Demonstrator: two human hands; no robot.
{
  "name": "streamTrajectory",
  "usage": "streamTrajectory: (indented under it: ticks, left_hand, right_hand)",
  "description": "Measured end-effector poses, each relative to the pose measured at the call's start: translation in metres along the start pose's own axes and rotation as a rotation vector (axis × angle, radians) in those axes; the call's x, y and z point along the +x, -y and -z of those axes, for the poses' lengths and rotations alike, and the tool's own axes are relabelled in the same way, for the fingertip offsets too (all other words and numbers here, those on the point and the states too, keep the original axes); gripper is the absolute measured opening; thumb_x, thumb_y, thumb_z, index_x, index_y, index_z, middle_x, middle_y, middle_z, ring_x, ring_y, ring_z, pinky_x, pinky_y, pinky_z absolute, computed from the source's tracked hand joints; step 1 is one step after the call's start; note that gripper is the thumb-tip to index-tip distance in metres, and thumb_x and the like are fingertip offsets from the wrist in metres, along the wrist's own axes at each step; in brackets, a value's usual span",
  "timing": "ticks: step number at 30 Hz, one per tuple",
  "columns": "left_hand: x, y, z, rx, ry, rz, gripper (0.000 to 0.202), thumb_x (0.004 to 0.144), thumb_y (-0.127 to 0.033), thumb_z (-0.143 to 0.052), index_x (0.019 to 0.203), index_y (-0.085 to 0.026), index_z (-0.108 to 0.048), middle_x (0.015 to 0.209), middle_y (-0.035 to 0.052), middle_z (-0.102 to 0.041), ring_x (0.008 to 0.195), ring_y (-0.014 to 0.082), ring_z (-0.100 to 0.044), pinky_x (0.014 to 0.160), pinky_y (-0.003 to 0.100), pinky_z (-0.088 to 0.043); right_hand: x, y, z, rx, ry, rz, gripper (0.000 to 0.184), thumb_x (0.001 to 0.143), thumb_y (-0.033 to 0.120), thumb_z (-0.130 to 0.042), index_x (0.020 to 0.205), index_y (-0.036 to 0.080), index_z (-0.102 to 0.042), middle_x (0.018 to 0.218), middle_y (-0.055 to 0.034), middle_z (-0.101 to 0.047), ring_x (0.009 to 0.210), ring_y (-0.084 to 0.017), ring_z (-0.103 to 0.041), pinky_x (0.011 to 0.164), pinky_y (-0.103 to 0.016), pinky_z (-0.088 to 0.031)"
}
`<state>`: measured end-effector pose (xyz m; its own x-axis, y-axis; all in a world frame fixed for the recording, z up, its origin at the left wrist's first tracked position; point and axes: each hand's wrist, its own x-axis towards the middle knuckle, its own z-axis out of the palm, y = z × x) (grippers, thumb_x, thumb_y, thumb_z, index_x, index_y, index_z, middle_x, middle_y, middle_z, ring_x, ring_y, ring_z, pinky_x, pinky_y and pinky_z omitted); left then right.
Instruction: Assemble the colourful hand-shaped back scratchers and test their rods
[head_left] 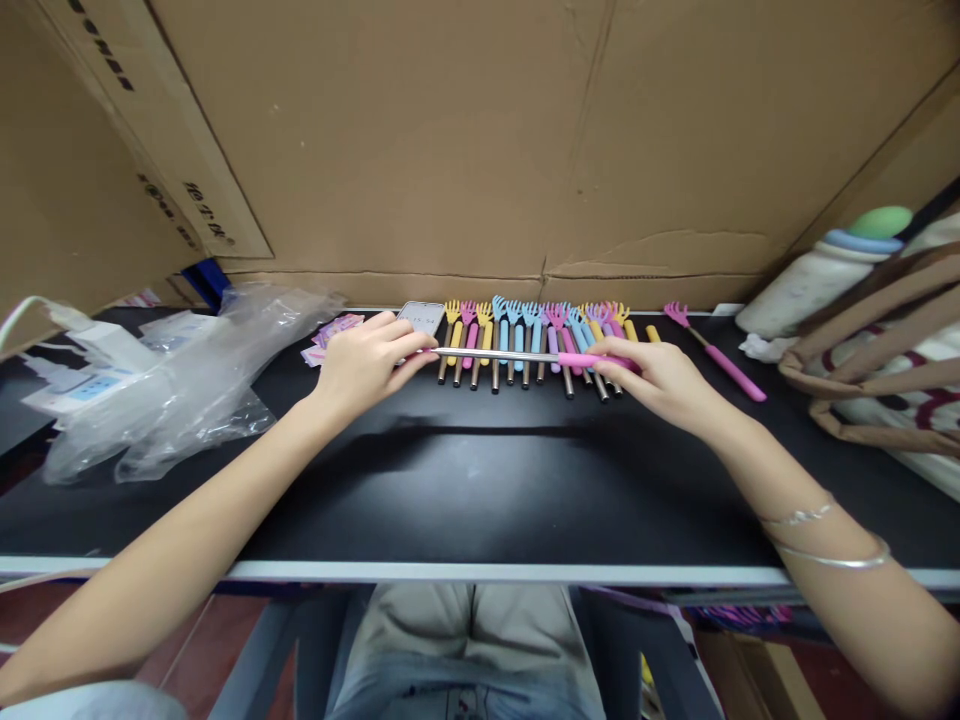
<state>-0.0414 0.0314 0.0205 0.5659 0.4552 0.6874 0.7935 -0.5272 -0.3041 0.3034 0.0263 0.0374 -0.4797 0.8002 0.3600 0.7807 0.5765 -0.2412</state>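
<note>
A telescopic back scratcher with a steel rod and pink handle is stretched level between my hands, above the black table. My left hand is closed on its left end, hiding the head there. At the other end, my right hand wraps around the pink handle. Just behind the rod lies a row of back scratchers in yellow, pink, blue and purple, their claw heads pointing to the back. Right of my right hand lies a separate pink back scratcher.
Clear plastic bags and a white charger lie at left. Behind my left hand are a phone and small purple cards. A white bottle and a brown-handled bag stand at right. Cardboard walls the back.
</note>
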Motion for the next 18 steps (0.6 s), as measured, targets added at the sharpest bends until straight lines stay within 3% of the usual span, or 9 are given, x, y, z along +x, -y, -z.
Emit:
streamTrajectory:
  ticks: [11, 18]
  left_hand:
    - [-0.0013, -0.0011, 0.0010, 0.007, -0.027, -0.016, 0.023, 0.092, -0.035, -0.047, 0.090, -0.024, -0.068, 0.070, 0.0024, -0.063, 0.069, 0.0166, -0.052, 0.051, 0.028, -0.031]
    - [-0.0014, -0.0050, 0.0049, 0.123, -0.096, -0.099, 0.020, 0.090, -0.034, -0.051, 0.091, -0.025, -0.068, 0.069, 0.0016, -0.064, 0.067, 0.0163, -0.052, 0.050, 0.028, -0.032]
  right_hand:
    - [-0.0007, -0.0004, -0.0022, 0.090, 0.056, -0.019, 0.035, 0.090, 0.049, -0.041, 0.092, 0.022, -0.063, 0.058, 0.0023, -0.051, 0.051, -0.011, -0.041, 0.051, -0.024, -0.028]
    - [0.0012, -0.0011, 0.0014, 0.251, 0.174, -0.005, 0.037, 0.089, 0.048, -0.040, 0.088, 0.018, -0.062, 0.070, -0.0004, -0.054, 0.062, -0.012, -0.047, 0.059, -0.024, -0.034]
